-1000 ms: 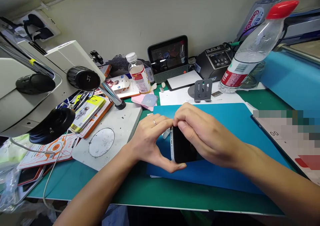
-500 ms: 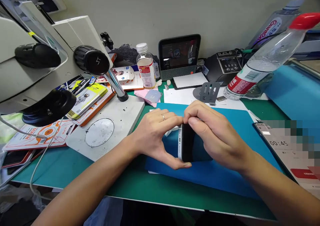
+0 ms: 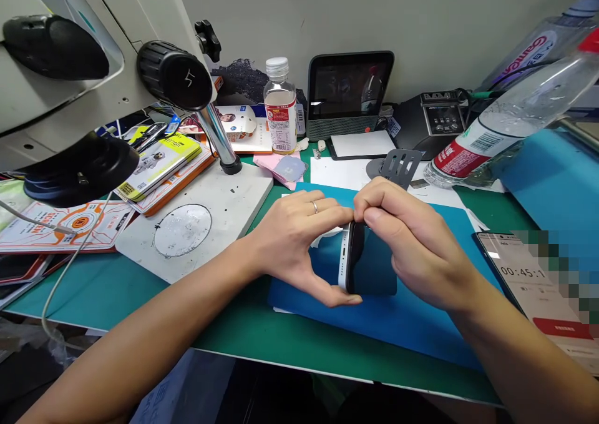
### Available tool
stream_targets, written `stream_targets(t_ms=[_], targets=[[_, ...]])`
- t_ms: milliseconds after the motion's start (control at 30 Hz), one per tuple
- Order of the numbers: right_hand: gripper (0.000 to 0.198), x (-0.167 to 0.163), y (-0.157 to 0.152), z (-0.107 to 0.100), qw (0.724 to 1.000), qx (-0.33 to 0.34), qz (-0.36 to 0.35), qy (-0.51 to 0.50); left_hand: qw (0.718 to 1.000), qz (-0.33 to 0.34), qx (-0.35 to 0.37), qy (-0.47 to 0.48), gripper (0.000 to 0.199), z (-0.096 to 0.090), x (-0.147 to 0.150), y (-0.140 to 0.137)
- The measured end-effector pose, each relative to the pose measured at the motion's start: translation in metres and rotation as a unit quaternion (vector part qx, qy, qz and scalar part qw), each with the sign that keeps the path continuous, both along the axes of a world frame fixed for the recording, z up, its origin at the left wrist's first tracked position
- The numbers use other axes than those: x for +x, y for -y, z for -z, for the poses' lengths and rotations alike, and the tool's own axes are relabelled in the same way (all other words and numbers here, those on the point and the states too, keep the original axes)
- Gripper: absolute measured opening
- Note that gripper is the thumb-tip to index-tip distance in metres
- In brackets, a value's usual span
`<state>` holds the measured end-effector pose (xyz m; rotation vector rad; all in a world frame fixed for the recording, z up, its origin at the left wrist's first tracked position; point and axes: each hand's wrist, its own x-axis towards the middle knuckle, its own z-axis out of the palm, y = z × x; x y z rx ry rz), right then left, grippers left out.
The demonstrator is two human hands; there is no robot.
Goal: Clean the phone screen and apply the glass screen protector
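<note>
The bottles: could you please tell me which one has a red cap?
The large bottle in front of the purple-lettered bottle; that one and the small bottle have pale caps.

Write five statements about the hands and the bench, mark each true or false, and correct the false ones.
1. The left hand wears a ring. True.

2. The right hand lies flat, away from the held phone. False: its thumb and index finger come together at the phone's far corner.

3. A white-capped bottle stands just left of the black display. True.

4. The second phone at the right has a dark screen. False: it is lit, showing digits that begin 00:45.

5. The held phone's edge with the port faces the left hand. True.
</note>
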<state>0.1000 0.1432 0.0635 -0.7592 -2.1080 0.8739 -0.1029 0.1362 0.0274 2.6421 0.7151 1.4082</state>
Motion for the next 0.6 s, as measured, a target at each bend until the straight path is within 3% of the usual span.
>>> stream_targets(t_ms=[600], targets=[[0.02, -0.0004, 0.0004, 0.003, 0.999, 0.026, 0.004, -0.018, 1.0, -0.011, -0.007, -0.011, 0.066, -0.001, -0.0009, 0.0022]])
